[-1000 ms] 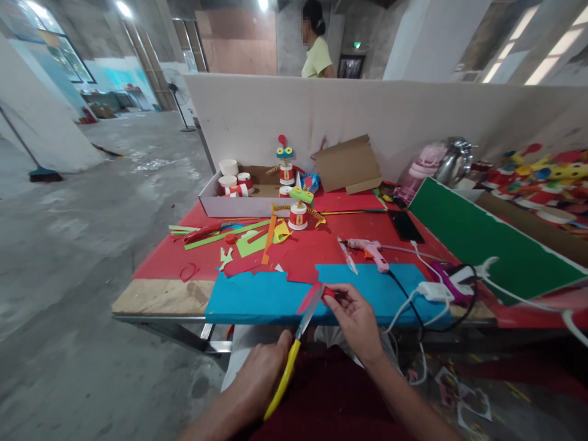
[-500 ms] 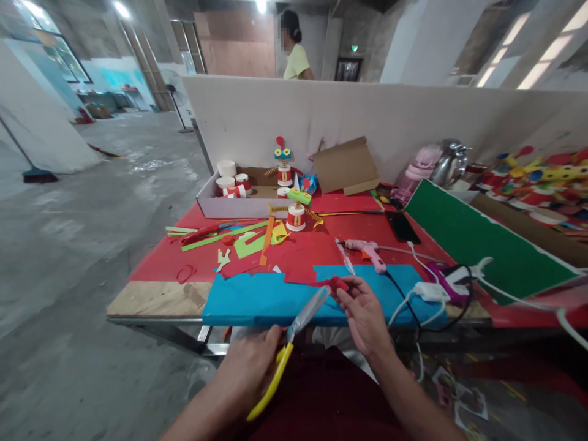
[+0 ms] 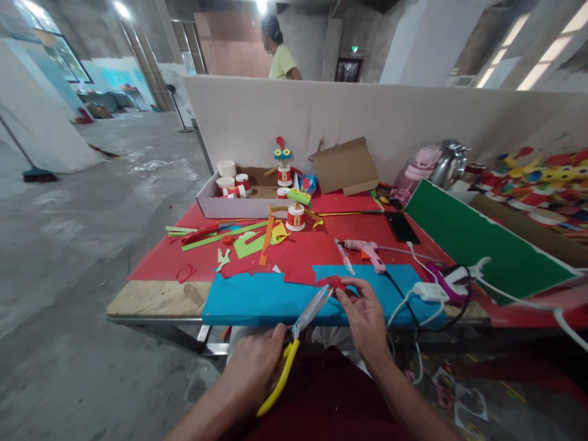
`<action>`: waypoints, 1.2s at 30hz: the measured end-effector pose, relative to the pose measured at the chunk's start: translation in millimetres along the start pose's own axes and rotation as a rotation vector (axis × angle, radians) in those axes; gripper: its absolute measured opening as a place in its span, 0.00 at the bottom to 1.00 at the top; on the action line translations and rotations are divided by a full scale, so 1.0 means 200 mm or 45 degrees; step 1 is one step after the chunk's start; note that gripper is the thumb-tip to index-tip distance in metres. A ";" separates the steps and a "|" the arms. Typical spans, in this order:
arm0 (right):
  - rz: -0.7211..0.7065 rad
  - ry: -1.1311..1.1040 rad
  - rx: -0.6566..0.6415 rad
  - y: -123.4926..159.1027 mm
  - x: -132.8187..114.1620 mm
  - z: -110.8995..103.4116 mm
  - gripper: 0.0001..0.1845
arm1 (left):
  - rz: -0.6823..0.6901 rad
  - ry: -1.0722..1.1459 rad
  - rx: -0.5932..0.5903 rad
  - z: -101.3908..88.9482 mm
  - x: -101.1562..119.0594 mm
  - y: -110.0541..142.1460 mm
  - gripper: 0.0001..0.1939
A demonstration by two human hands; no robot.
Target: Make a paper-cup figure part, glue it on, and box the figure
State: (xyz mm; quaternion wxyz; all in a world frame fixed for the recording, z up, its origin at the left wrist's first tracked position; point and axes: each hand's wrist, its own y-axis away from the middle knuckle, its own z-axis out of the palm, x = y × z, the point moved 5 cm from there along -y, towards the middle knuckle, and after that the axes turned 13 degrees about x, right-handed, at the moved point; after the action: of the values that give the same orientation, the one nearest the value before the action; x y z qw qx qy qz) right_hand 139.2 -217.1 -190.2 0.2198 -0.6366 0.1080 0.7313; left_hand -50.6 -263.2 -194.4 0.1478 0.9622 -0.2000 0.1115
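Note:
My left hand (image 3: 260, 358) is closed around the yellow handles of a pair of scissors (image 3: 309, 315), whose blades point up and to the right. Between the fingertips of my right hand (image 3: 365, 315) is a small piece of red paper (image 3: 333, 282), right at the blade tips. Both hands are over the front edge of the table, above the blue paper sheet (image 3: 257, 300). Beyond them stands a paper-cup robot figure (image 3: 296, 217) with a green head and coiled arms. A pink glue gun (image 3: 370, 252) lies to the right of the red paper.
Paper strips and scraps (image 3: 250, 244) lie on the red sheet at left. Behind them a shallow box (image 3: 229, 208) holds paper cups and another figure. At right are a phone (image 3: 402, 226), a power strip with cables (image 3: 432, 291) and a green board (image 3: 487, 245).
The scissors and my left hand have shifted slightly right and their blade tips stay at the red paper. My right hand has turned a little. The person behind the partition has moved left.

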 end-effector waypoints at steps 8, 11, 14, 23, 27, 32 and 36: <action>0.018 0.047 -0.013 0.01 0.00 0.01 0.18 | -0.019 0.038 0.060 -0.01 -0.02 -0.01 0.17; 0.005 0.057 -0.054 0.02 0.00 0.02 0.17 | -0.001 0.039 0.065 -0.01 -0.02 -0.02 0.16; -0.066 0.083 -0.070 0.03 0.00 0.03 0.15 | -0.014 0.016 0.062 -0.01 -0.02 -0.03 0.16; -0.117 0.145 -0.132 0.04 0.03 0.02 0.13 | 0.009 0.034 0.065 -0.02 0.00 -0.05 0.17; -0.126 0.126 -0.132 0.04 0.02 0.03 0.12 | 0.021 0.042 0.056 -0.01 0.00 -0.05 0.15; -0.100 0.079 -0.116 0.03 0.03 0.02 0.13 | 0.003 0.116 0.044 0.01 0.00 -0.04 0.11; 0.024 -0.033 -0.081 0.01 0.04 0.01 0.15 | -0.052 0.176 0.157 0.02 -0.05 -0.04 0.07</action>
State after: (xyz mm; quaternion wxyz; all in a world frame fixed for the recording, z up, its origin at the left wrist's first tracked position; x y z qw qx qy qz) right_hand 134.7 -216.2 -198.6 0.1940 -0.6326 0.0878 0.7446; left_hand -55.1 -253.6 -202.1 0.1040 0.9633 -0.1624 0.1866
